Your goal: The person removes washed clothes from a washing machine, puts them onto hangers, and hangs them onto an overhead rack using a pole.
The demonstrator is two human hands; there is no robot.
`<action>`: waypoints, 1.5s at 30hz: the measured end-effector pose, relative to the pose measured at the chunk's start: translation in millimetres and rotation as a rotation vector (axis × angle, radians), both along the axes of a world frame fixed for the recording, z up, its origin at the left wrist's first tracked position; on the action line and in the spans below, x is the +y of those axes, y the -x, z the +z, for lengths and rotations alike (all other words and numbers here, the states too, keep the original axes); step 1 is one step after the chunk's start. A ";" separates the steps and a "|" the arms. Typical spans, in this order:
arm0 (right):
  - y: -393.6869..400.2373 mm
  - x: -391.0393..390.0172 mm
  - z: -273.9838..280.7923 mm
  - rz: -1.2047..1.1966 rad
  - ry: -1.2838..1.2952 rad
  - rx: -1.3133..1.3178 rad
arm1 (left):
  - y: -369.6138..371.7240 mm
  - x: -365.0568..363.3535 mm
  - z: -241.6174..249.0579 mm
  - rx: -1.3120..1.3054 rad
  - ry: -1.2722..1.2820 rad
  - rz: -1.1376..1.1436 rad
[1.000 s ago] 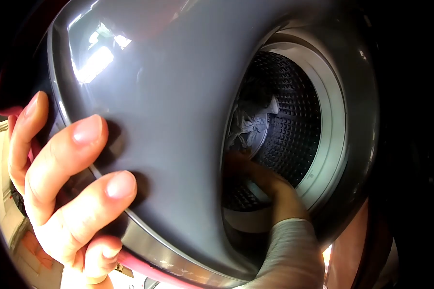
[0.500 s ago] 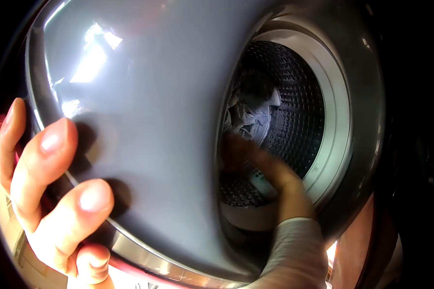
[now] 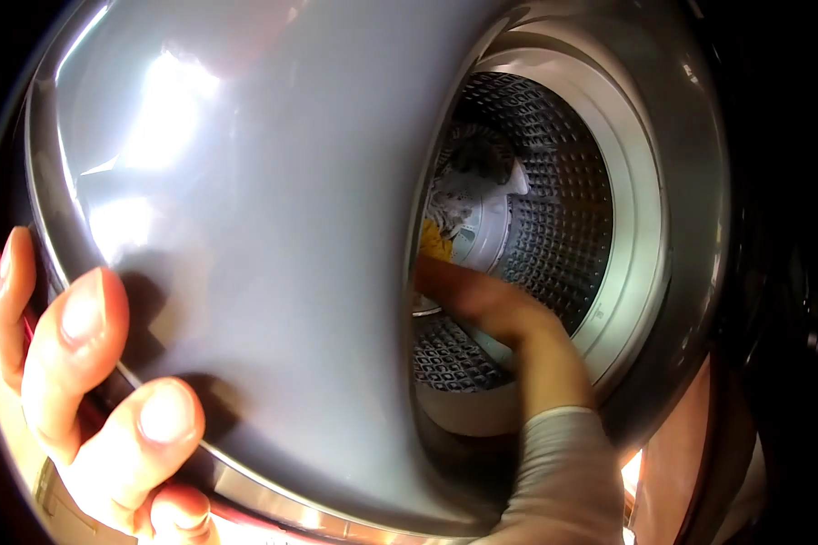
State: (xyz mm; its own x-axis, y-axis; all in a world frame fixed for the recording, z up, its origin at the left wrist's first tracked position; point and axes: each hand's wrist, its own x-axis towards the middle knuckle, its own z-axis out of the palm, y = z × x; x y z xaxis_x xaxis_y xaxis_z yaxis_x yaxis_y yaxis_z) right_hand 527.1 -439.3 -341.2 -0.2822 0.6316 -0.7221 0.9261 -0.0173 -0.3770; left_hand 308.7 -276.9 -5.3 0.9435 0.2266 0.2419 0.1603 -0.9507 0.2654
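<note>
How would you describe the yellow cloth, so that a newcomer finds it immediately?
In the grey machine, look through the round opening into the drum. The cloth shows at the opening's left edge, above the right hand. It alone is yellow, unlike the pale cloth and dark bundle.

2 hands (image 3: pixel 100 418) (image 3: pixel 454 289), 1 wash. drum (image 3: pixel 559 218)

The broad gray panel (image 3: pixel 282 227) is blocking the left and center of the frame, and the left hand (image 3: pixel 109 436) is occupying its lower-left edge. The right hand (image 3: pixel 468 295) and sleeve (image 3: pixel 563 463) are obstructing the lower part of the round opening, crossing the pale ring (image 3: pixel 641 209). Free room is showing above the wrist, along the right side of the drum (image 3: pixel 554 218). Dark cloth (image 3: pixel 482 154) and yellow cloth (image 3: pixel 434 242) are taking up space deeper inside, just right of the panel's inner edge.
</note>
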 end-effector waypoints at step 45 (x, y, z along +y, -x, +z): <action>-37.4 -85.7 409.0 -1.210 -0.843 0.297 | -22.7 -39.8 -24.6 -0.512 0.119 0.139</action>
State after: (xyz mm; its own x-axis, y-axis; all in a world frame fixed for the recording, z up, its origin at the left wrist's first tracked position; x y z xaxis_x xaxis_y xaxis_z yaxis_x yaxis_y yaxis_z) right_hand 564.5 -525.0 67.7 0.6325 0.7729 -0.0499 0.4019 -0.3826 -0.8319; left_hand 331.4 -316.7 -29.9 0.6710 0.3949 0.6276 0.1047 -0.8884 0.4471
